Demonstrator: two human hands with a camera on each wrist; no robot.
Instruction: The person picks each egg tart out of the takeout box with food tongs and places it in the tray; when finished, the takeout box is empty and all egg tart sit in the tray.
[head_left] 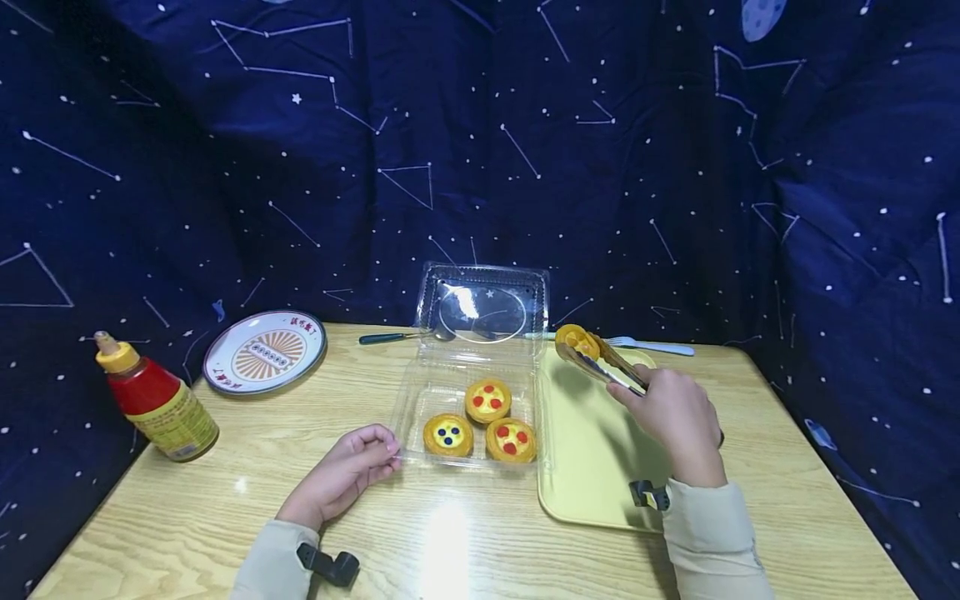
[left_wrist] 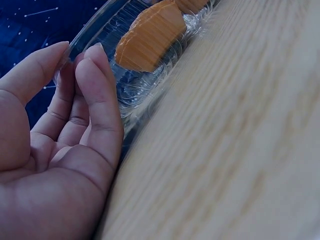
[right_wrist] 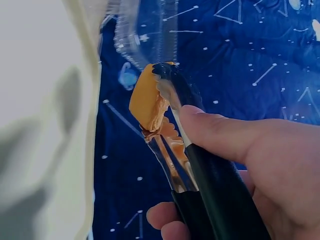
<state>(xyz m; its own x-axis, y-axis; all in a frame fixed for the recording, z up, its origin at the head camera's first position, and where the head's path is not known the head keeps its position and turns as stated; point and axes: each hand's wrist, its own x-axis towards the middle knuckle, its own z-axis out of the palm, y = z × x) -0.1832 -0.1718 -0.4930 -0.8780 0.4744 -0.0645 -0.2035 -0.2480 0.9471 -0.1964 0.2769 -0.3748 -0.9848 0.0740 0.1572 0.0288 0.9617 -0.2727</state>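
My right hand (head_left: pixel 678 417) grips metal tongs (right_wrist: pixel 205 170) with dark handles, thumb along one arm. Between the tong tips is an egg tart (head_left: pixel 574 339), held above the far end of a pale yellow tray (head_left: pixel 592 479). On the left, my left hand (head_left: pixel 347 473) pinches the near-left rim of a clear plastic clamshell box (head_left: pixel 407 396) whose lid (head_left: pixel 483 312) stands up at the back. Inside the box sit a tart with blue dots (head_left: pixel 448 436) and two with red dots, one behind (head_left: pixel 488 402) and one in front (head_left: pixel 512 440).
At the left stands a squeeze bottle (head_left: pixel 161 408) with a red and yellow label. Behind it a patterned round plate (head_left: pixel 221 354) leans. A dark-handled utensil (head_left: pixel 382 338) and a light blue fork (head_left: pixel 652 346) lie along the table's back edge, before a starry curtain (head_left: pixel 480 167).
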